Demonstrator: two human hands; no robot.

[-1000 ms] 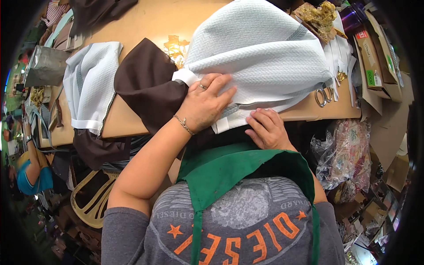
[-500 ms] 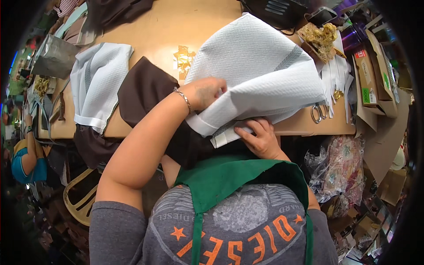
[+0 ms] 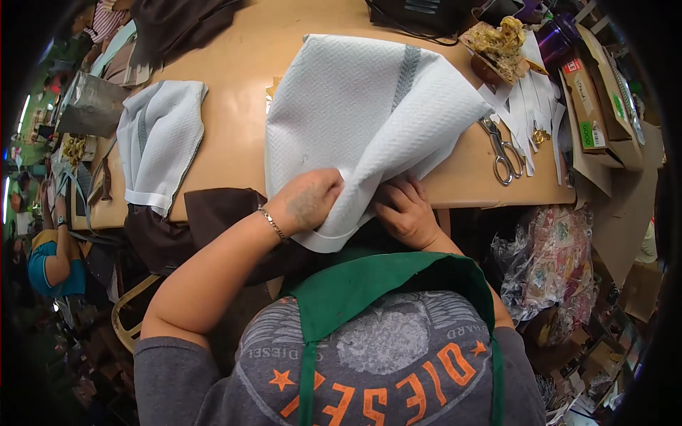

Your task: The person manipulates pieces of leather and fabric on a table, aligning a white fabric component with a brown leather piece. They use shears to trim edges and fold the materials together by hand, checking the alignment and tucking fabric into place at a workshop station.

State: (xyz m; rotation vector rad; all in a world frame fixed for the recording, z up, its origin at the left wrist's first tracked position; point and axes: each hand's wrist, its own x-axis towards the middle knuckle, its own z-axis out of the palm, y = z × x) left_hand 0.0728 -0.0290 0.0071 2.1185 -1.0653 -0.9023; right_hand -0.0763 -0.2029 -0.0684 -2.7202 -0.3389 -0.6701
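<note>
A large white textured cloth [image 3: 355, 113] with a grey stripe lies spread on the tan table [image 3: 234, 149], folded over at its near edge. My left hand [image 3: 309, 202] grips the near folded edge of this cloth. My right hand [image 3: 405, 213] is tucked under the same fold, fingers curled on the fabric. A brown cloth [image 3: 213, 220] hangs off the table's near edge beside my left forearm.
A second white cloth [image 3: 156, 142] lies at the table's left. Scissors [image 3: 503, 153] rest right of the big cloth, next to white strips [image 3: 529, 113], cardboard boxes [image 3: 597, 99] and a gold trim pile [image 3: 501, 42]. Another person [image 3: 46, 263] sits far left. A plastic bag [image 3: 554, 255] hangs at right.
The white cloth was turned over and laid flat on the table. My left hand moved from on top of it down to its near edge. The brown cloth slid off toward me.
</note>
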